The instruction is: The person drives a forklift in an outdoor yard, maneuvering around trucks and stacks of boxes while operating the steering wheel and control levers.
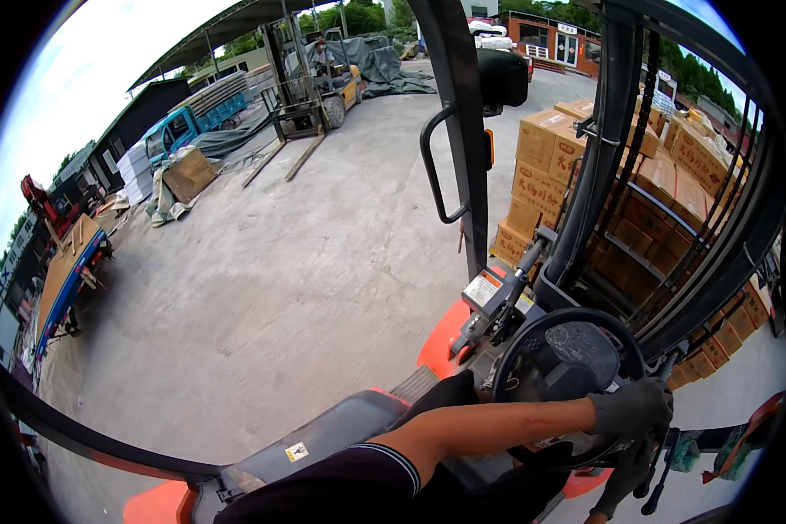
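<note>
Gloved left hand (629,409) grips rigid black steering wheel (533,349) at its rim; right hand (627,476) below closes on slim control levers (664,463).

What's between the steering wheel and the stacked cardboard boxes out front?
In the head view, the forklift's black mast with its lift chain stands between the steering wheel, gripped by the gloved left hand, and the boxes.

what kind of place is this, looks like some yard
Most likely an open-air freight or warehouse yard, seen from a forklift seat. The gloved left hand grips the steering wheel, stacked brown cartons sit ahead of the mast, and a second forklift and a blue truck stand across the concrete.
</note>
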Motion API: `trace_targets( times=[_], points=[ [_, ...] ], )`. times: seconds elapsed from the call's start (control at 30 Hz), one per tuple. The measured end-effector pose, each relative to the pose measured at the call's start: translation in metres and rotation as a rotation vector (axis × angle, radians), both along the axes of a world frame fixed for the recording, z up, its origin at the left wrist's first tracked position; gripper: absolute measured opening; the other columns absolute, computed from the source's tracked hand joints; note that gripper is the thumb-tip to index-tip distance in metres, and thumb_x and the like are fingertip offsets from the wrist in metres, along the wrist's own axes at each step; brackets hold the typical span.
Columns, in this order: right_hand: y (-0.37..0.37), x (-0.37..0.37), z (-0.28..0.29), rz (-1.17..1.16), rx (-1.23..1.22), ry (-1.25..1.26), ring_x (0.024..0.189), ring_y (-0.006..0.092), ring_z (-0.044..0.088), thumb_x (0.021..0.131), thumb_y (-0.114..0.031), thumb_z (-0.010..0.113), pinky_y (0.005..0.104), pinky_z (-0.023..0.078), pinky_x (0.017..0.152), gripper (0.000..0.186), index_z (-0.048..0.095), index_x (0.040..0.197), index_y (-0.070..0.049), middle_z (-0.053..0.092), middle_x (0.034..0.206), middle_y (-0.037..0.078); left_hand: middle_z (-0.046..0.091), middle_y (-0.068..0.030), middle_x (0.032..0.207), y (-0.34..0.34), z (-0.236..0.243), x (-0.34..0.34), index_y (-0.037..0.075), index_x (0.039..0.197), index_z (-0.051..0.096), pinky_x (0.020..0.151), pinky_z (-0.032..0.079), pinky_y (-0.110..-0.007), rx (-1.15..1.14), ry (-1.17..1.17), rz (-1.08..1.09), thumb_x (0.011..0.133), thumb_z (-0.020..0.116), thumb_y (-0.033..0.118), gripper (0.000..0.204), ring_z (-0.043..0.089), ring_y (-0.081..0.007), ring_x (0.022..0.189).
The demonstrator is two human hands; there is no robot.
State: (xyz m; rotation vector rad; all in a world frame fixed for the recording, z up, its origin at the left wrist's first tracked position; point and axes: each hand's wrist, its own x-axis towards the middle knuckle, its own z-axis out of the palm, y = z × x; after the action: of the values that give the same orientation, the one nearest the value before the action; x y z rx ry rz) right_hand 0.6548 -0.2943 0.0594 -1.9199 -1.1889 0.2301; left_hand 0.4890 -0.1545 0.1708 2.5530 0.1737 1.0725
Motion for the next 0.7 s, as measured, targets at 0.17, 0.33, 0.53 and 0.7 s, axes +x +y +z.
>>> trace_targets(
  times=[0.17,0.33,0.53,0.7],
  points=[
    [0.002,0.009,-0.016,-0.014,0.100,-0.070,0.115,0.0311,0.078,0.117,-0.024,0.058,0.0423,0.059,0.095,0.037,0.076,0.141,-0.003,0.081,0.130,0.017,0.079,-0.0105,0.112,0.070,0.047,-0.058,0.014,0.098,0.085,0.107,0.055,-0.048,-0.089,-0.045,0.303,0.082,0.077,0.005,0.020,0.072,-0.0343,0.117],
    [0.001,-0.002,-0.004,-0.027,0.140,-0.077,0.118,0.0290,0.078,0.117,-0.020,0.061,0.0401,0.057,0.104,0.034,0.077,0.135,0.003,0.083,0.125,0.017,0.079,-0.0115,0.126,0.084,0.049,-0.136,0.011,0.109,0.083,0.102,0.061,-0.047,-0.161,-0.047,0.451,0.091,0.064,0.000,0.029,0.075,-0.0391,0.118],
    [0.015,-0.045,0.011,-0.117,0.104,-0.166,0.093,0.0315,0.076,0.109,-0.012,0.066,0.0421,0.057,0.087,0.021,0.082,0.121,-0.004,0.082,0.106,0.014,0.081,-0.0180,0.129,0.083,0.032,-0.213,-0.002,0.114,0.083,0.106,0.061,-0.039,-0.260,-0.107,0.478,0.089,0.054,-0.015,0.041,0.079,-0.0335,0.121],
    [0.012,-0.045,0.017,-0.112,0.204,-0.127,0.094,0.0300,0.079,0.106,-0.008,0.071,0.0383,0.060,0.084,0.018,0.082,0.120,-0.005,0.082,0.107,0.014,0.083,-0.0193,0.123,0.073,0.045,-0.200,-0.003,0.113,0.083,0.104,0.061,-0.038,-0.308,-0.174,0.457,0.087,0.052,-0.018,0.043,0.081,-0.0319,0.117]
  ],
)
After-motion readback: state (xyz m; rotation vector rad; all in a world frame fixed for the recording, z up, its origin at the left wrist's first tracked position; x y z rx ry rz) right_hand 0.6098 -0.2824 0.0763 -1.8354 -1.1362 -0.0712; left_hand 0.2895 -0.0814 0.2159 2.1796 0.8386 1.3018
